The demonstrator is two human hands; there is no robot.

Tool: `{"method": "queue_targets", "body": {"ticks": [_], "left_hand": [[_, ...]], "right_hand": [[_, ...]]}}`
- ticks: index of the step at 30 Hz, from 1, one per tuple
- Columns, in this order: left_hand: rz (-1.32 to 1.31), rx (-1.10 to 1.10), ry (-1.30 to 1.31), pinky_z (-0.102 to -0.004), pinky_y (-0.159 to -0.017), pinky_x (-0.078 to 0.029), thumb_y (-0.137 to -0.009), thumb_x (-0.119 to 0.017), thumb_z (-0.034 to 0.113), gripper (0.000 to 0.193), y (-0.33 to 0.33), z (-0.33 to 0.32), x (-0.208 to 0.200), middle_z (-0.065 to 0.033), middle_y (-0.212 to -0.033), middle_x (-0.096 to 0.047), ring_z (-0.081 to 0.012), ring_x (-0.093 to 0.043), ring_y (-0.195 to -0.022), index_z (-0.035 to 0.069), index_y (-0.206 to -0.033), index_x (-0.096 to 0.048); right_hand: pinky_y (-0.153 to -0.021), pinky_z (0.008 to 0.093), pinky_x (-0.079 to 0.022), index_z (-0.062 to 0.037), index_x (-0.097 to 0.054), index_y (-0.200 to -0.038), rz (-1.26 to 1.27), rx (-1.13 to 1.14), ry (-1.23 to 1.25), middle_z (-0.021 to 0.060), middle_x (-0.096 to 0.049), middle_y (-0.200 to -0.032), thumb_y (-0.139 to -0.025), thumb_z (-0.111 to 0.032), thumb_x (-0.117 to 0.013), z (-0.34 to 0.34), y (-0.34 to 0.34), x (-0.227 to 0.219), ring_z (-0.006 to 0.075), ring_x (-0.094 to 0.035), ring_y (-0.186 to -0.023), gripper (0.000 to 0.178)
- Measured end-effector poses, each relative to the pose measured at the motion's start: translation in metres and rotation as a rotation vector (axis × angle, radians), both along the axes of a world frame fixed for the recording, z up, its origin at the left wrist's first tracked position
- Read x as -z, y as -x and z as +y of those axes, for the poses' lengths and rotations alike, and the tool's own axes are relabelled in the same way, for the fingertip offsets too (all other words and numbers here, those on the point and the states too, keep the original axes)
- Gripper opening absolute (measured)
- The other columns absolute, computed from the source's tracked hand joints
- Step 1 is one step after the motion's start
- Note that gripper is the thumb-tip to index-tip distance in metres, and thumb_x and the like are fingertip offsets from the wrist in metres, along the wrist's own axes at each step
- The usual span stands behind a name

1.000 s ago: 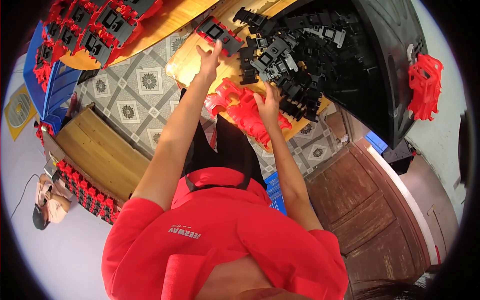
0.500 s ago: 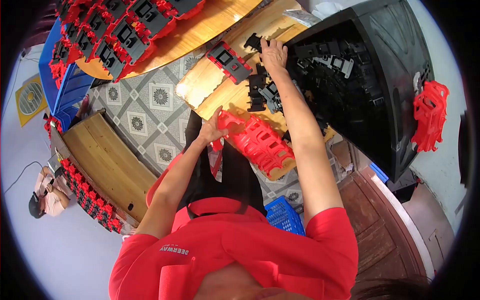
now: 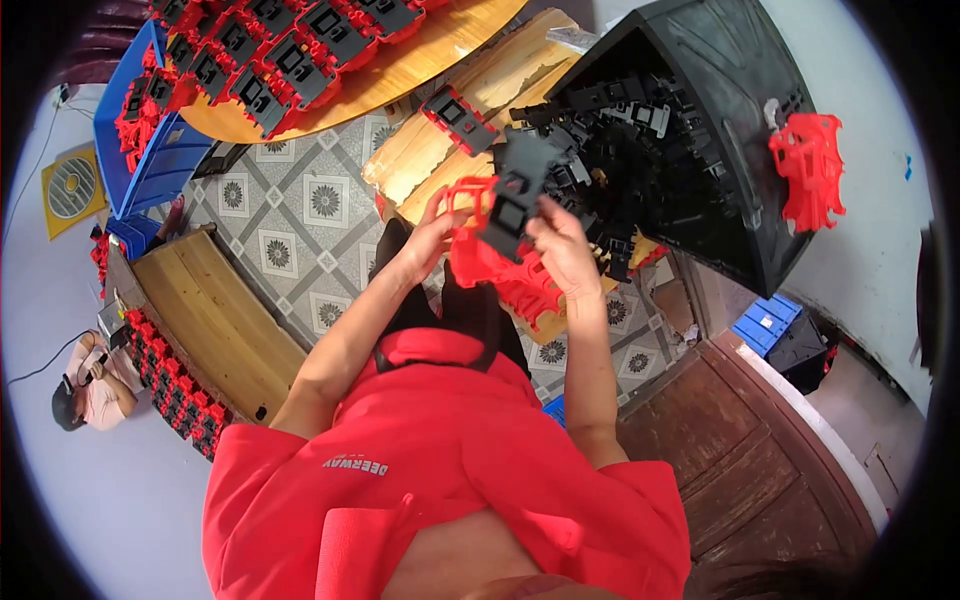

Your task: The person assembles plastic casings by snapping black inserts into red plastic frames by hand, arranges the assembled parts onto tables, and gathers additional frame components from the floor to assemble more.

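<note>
In front of my body, my left hand (image 3: 430,242) is closed on the edge of a red plastic frame (image 3: 481,207). My right hand (image 3: 566,252) pinches a black plastic plate (image 3: 508,210) with a square cutout. The plate is tilted, slightly blurred, and covers part of the red frame; whether they touch I cannot tell. Just below my hands lies a stack of red frames (image 3: 533,299), partly hidden. Ahead on the wooden board (image 3: 410,160) rests a red frame with a black plate fitted in it (image 3: 460,120).
A large black bin (image 3: 745,130) lies open at the right, with many black parts (image 3: 640,115) inside and spilling out. More red frames (image 3: 808,170) hang by its outer side. Assembled red-and-black pieces (image 3: 300,65) cover the round table (image 3: 420,65). A blue crate (image 3: 150,170) stands at the left.
My right hand has come back from the black parts near the bin with a black plate. My left hand has lifted a red frame from near the stack. The view has shifted slightly.
</note>
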State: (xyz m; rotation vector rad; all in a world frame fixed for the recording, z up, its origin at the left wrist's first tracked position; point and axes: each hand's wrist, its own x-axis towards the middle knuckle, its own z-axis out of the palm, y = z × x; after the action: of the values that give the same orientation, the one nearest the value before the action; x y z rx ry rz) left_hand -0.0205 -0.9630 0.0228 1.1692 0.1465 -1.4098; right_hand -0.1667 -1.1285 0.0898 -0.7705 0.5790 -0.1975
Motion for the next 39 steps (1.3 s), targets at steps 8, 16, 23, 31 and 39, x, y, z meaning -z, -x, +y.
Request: {"method": "queue_targets", "body": {"ticks": [8, 16, 23, 31, 39], "left_hand": [[0.002, -0.047, 0.236, -0.0407, -0.096, -0.045, -0.084, -0.057, 0.02, 0.081, -0.006, -0.004, -0.031, -0.0117, -0.128, -0.054, -0.0233, -0.056, -0.107, 0.018, -0.151, -0.011], [-0.09, -0.026, 0.299, -0.0384, -0.093, -0.044, -0.085, -0.058, 0.019, 0.076, -0.004, -0.009, -0.07, -0.0095, -0.128, -0.055, -0.019, -0.057, -0.104, 0.02, -0.149, -0.017], [-0.067, -0.133, 0.296, -0.0407, -0.094, -0.042, -0.087, -0.063, 0.017, 0.083, -0.001, 0.0, -0.061, -0.0085, -0.131, -0.053, -0.0176, -0.053, -0.108, 0.023, -0.152, -0.011], [-0.13, -0.231, 0.44, -0.0431, -0.103, -0.036, -0.094, -0.061, 0.021, 0.082, 0.005, 0.001, -0.071, -0.0119, -0.143, -0.041, -0.0231, -0.046, -0.123, 0.027, -0.152, -0.004], [-0.185, -0.286, 0.525, -0.0418, -0.104, -0.035, -0.095, -0.059, 0.016, 0.079, 0.012, 0.001, -0.085, -0.0114, -0.144, -0.036, -0.0246, -0.045, -0.124, 0.028, -0.152, -0.005]], "right_hand": [[-0.072, 0.0289, -0.05, -0.0015, -0.064, -0.111, 0.327, 0.237, 1.312, 0.01, -0.062, -0.1, -0.083, -0.005, -0.068, 0.029, -0.007, -0.065, 0.0175, -0.062, -0.078, 0.029], [-0.08, 0.0316, -0.049, -0.0076, -0.06, -0.123, 0.191, 0.058, 1.468, 0.0116, -0.053, -0.115, -0.087, 0.001, -0.059, 0.001, -0.028, -0.063, 0.0225, -0.058, -0.09, 0.037], [-0.067, 0.0276, -0.047, -0.0031, -0.067, -0.103, 0.275, 0.151, 1.438, 0.0067, -0.056, -0.093, -0.082, -0.007, -0.07, -0.008, -0.009, -0.075, 0.0156, -0.057, -0.074, 0.022], [-0.051, 0.0302, -0.046, -0.0019, -0.061, -0.089, 0.35, 0.241, 1.562, 0.0072, -0.056, -0.072, -0.078, -0.02, -0.078, 0.05, -0.001, -0.089, 0.0178, -0.054, -0.057, 0.027], [-0.053, 0.0346, -0.048, -0.0018, -0.058, -0.088, 0.327, 0.254, 1.551, 0.0098, -0.058, -0.073, -0.079, -0.022, -0.077, 0.063, -0.006, -0.067, 0.0239, -0.058, -0.059, 0.029]]}}
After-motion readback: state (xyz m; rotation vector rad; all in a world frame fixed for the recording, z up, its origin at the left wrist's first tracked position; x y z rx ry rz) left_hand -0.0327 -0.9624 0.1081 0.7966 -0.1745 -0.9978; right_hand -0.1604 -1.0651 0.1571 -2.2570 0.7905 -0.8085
